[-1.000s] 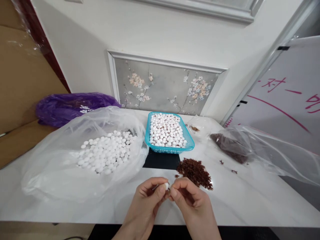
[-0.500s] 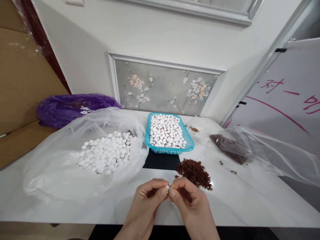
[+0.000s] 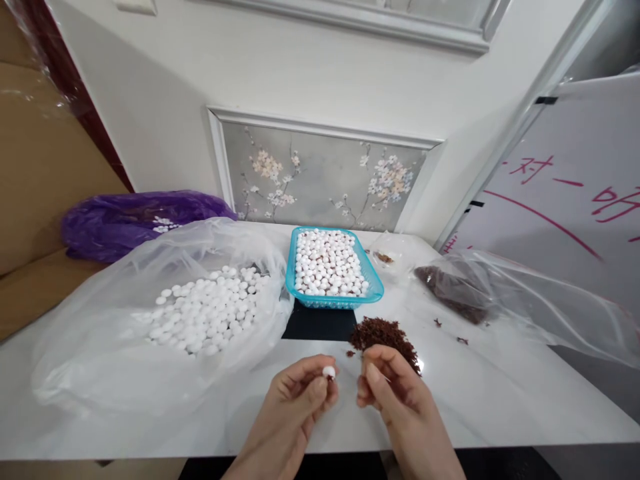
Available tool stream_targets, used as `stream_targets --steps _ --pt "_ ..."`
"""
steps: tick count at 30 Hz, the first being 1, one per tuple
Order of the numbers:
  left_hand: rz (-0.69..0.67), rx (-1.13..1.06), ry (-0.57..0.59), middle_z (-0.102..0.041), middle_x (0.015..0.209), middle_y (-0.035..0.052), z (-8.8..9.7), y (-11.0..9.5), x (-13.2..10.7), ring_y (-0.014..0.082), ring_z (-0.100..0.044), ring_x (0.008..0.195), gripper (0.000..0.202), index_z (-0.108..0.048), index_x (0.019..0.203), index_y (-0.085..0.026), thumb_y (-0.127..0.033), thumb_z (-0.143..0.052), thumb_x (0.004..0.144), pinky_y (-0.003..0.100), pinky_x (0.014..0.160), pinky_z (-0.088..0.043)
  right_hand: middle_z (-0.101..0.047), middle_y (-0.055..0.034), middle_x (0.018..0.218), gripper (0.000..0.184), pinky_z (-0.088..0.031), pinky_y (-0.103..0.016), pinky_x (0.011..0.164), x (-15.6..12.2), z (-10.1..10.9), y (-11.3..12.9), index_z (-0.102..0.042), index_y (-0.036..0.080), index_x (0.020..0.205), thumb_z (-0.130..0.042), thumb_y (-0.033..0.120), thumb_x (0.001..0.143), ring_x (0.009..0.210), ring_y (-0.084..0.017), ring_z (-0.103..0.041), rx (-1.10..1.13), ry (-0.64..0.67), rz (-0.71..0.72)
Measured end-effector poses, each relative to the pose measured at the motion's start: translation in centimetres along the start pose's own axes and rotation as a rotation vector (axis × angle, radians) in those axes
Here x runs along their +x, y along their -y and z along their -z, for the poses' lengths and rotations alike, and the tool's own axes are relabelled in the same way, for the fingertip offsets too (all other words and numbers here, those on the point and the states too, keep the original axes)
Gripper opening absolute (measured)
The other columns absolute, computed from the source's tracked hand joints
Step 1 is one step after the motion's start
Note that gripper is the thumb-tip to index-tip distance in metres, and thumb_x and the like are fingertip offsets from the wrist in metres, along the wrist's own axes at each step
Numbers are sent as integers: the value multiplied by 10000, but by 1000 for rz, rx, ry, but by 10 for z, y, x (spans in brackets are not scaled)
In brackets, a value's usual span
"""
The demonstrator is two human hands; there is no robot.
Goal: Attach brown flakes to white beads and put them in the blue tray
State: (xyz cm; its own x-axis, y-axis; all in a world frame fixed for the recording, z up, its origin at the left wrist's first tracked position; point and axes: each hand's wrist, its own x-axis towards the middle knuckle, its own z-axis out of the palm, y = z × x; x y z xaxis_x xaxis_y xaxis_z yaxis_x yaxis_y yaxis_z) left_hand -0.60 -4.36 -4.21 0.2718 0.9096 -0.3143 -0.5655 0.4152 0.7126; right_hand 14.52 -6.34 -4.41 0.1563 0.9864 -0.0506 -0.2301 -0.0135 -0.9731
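My left hand [image 3: 300, 393] pinches a small white bead [image 3: 329, 371] with a dark speck on it, just above the white table's [image 3: 480, 407] front edge. A little to its right, my right hand [image 3: 393, 393] is apart from the bead, its fingers curled; whether they hold anything is hidden. Just beyond my right hand lies a heap of small reddish-brown pieces [image 3: 383, 335]. A blue basket [image 3: 295, 293] full of white beads stands behind it on a black pad [image 3: 315, 325].
A clear plastic bag [image 3: 125, 347] holding several white beads spreads over the table's left. A purple bag [image 3: 130, 220] lies at the far left. On the right a clear bag [image 3: 505, 300] holds more brown pieces. A whiteboard [image 3: 575, 200] leans at the right.
My hands, which met at the bead, have come apart. The right hand has drawn back to the right; the left still holds the bead. The view shifted slightly.
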Motion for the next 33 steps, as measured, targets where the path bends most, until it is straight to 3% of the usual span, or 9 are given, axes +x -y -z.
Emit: stream_targets --steps 5,9,15,19,22,25,29,33 --pt "-20 46 -21 -627 782 -9 -4 -3 -1 74 -552 698 164 -727 791 -180 -182 -780 636 169 711 -475 -589 20 581 226 -457 -241 607 -7 31 -5 -577 203 931 -594 398 819 588 -137 -553 -240 -163 104" --pt "-28 30 -56 -656 807 10 -4 -3 -1 95 -576 724 173 -732 758 -175 -170 -800 599 201 754 -487 -635 -20 695 205 -476 -245 561 -3 41 -11 -591 199 949 -557 370 841 608 -159 -584 -527 -205 235" --pt "-86 51 -47 -664 772 15 -2 0 1 101 -583 670 135 -733 715 -173 -154 -793 596 200 690 -482 -636 -70 953 217 -461 -317 737 18 22 -14 -631 209 971 -424 227 907 836 -204 -598 -1113 -153 553" --pt "-120 67 -34 -652 732 2 -2 1 0 91 -568 632 104 -725 675 -174 -149 -789 597 195 654 -468 -647 -77 941 223 -412 -360 715 32 7 -14 -653 203 1001 -487 142 864 836 -235 -583 -1463 -137 604" --pt "-160 133 -49 -660 710 -1 -5 -2 3 98 -572 641 87 -730 687 -185 -171 -777 615 208 668 -470 -653 -71 844 195 -374 -370 671 37 2 -15 -678 207 931 -538 117 830 792 -250 -581 -1517 -129 588" --pt "-320 375 -70 -701 767 19 -19 -20 15 144 -606 720 115 -740 798 -209 -225 -722 685 253 722 -484 -648 -58 809 192 -353 -363 649 38 2 -17 -685 219 861 -555 88 811 777 -250 -579 -1535 -120 584" --pt "-793 977 -54 -698 1005 89 -51 -53 51 227 -627 917 259 -693 1015 -188 -186 -530 812 331 806 -493 -656 -58 877 208 -350 -356 663 37 5 -21 -667 219 887 -524 84 818 803 -246 -582 -1520 -116 615" --pt "-880 1166 -105 -630 1194 156 -69 -66 86 290 -537 1141 392 -656 1103 -148 -51 -487 762 394 960 -398 -671 -79 893 189 -373 -355 704 36 10 -27 -624 176 927 -443 160 873 791 -235 -595 -1383 -213 705"
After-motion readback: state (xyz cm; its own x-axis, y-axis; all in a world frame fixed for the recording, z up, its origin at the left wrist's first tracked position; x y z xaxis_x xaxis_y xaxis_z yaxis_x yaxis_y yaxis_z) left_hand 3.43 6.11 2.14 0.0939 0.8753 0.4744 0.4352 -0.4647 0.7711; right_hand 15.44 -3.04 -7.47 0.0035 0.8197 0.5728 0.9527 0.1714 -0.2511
